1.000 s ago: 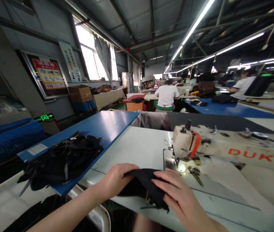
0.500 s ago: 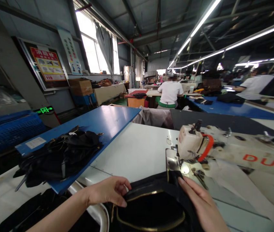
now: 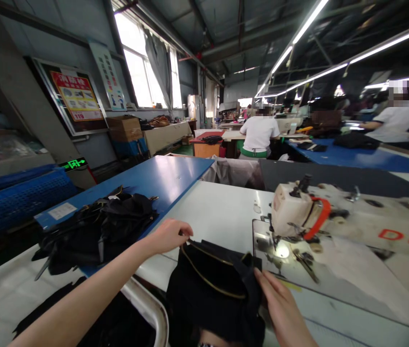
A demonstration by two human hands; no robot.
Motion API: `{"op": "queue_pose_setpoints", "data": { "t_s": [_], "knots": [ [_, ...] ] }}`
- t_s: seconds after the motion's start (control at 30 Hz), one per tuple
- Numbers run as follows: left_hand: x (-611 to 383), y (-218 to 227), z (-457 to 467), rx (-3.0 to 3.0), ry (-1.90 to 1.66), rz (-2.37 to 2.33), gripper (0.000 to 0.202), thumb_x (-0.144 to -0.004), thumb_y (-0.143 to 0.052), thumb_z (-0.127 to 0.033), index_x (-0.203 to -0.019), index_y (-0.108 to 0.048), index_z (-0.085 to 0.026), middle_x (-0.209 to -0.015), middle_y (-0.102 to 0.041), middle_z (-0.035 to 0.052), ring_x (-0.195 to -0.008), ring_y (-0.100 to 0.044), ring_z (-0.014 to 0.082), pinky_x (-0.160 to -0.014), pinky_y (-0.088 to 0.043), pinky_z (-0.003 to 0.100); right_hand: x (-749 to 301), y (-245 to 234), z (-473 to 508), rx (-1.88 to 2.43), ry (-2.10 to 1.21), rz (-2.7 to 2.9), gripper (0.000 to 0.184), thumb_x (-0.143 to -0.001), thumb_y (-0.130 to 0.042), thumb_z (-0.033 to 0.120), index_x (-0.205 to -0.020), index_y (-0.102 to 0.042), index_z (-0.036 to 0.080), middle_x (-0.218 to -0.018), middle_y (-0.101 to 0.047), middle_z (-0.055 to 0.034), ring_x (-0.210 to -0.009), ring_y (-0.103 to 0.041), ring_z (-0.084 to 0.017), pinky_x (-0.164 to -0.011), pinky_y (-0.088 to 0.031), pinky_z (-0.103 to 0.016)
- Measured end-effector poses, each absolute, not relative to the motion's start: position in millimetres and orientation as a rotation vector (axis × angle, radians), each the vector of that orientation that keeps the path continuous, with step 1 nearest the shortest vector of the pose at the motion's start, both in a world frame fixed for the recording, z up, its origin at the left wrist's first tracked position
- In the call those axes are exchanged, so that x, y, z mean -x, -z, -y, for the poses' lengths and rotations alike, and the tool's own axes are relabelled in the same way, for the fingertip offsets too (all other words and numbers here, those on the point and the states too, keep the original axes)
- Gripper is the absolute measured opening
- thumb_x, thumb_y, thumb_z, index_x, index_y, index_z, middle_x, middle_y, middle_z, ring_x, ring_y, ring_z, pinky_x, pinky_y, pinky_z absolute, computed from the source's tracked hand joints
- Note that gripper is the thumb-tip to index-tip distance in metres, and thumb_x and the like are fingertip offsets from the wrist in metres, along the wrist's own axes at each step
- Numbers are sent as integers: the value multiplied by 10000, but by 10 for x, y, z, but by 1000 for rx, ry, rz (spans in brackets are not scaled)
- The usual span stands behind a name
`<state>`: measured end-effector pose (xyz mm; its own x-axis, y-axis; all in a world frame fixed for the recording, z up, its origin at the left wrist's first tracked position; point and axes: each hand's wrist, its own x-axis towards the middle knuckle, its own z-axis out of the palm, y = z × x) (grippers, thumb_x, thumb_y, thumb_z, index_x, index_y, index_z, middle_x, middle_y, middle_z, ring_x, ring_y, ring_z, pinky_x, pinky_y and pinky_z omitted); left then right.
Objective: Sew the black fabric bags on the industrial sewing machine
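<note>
A black fabric bag (image 3: 207,294) with a gold-toothed zipper hangs between my hands at the front edge of the sewing table (image 3: 222,207). Its zipper gapes, showing a dark inside. My left hand (image 3: 171,235) pinches the upper left corner of the bag, fingers closed. At the bag's right side, my right hand (image 3: 280,301) grips the edge between thumb and fingers; part of that grip is hidden. Just beyond, to the right, stands a white sewing machine (image 3: 287,212) with an orange-red guard and a lit needle area. The bag is apart from the needle.
Black bag pieces (image 3: 106,231) lie piled on a blue board (image 3: 175,173) to the left. A curved white metal tube (image 3: 153,303) runs below the table edge. More black fabric (image 3: 117,318) lies low at left. A person in a white shirt (image 3: 260,132) sits ahead.
Both hands have shifted the bag; my left hand has moved up and away, lifting the bag's left corner. More of the bag's front now shows, and the view has turned slightly left.
</note>
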<state>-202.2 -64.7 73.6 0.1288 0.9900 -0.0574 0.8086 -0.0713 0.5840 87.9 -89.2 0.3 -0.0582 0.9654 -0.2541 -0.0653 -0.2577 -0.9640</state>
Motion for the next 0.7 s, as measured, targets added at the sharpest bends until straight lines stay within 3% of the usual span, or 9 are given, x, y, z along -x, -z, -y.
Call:
{"op": "queue_pose_setpoints", "data": {
  "t_s": [0.1,0.17,0.27,0.33,0.43,0.57,0.7],
  "knots": [
    [1571,-768,683,-2174,-698,-1900,162,-814,-507,-196,-879,-655,-198,-980,-669,47,-991,-583,217,-940,-411,372,-810,84,869,1304,-1430,1088,373,-704,-645,538,-765,-699,174,-784,-693,-54,-913,-596,-263,-685,-463,-272],
    [1169,-758,857,-2274,-744,-1717,183,-857,-506,-286,-979,-625,-219,-1026,-645,37,-1003,-565,201,-973,-392,374,-796,135,844,1269,-1442,1100,371,-718,-629,539,-731,-678,171,-726,-672,-44,-830,-596,-247,-666,-451,-278],
    [674,-661,1112,-2415,-647,-1475,483,-761,-626,-369,-1210,-505,-238,-1176,-564,58,-1092,-498,251,-987,-388,420,-805,172,823,1197,-1468,1097,371,-711,-633,540,-725,-661,170,-728,-667,-36,-772,-588,-231,-688,-448,-291],
    [514,-563,1157,-2418,-626,-1572,520,-755,-612,-279,-1250,-463,-228,-1237,-504,84,-1133,-457,281,-993,-374,467,-819,162,830,1181,-1466,1075,365,-716,-632,534,-744,-663,171,-753,-669,-38,-779,-588,-230,-704,-450,-296],
    [504,-436,1053,-2357,-666,-1602,426,-745,-547,-142,-1163,-504,-208,-1204,-478,86,-1117,-455,261,-988,-388,434,-841,103,859,1182,-1509,1018,367,-707,-649,524,-788,-669,166,-746,-663,-36,-749,-596,-218,-660,-461,-284],
    [619,-340,897,-2241,-780,-1464,232,-744,-462,-53,-909,-546,-193,-1019,-505,62,-961,-517,196,-894,-447,327,-874,6,867,1201,-1643,865,362,-676,-685,513,-792,-656,171,-685,-651,-22,-658,-619,-194,-586,-477,-272],
    [642,-268,884,-2113,-894,-1416,241,-735,-427,-8,-831,-537,-200,-934,-519,34,-871,-533,161,-825,-451,279,-918,-46,819,1204,-1712,760,370,-659,-702,505,-792,-652,164,-702,-673,-52,-671,-649,-194,-643,-509,-298]
  ]
}}
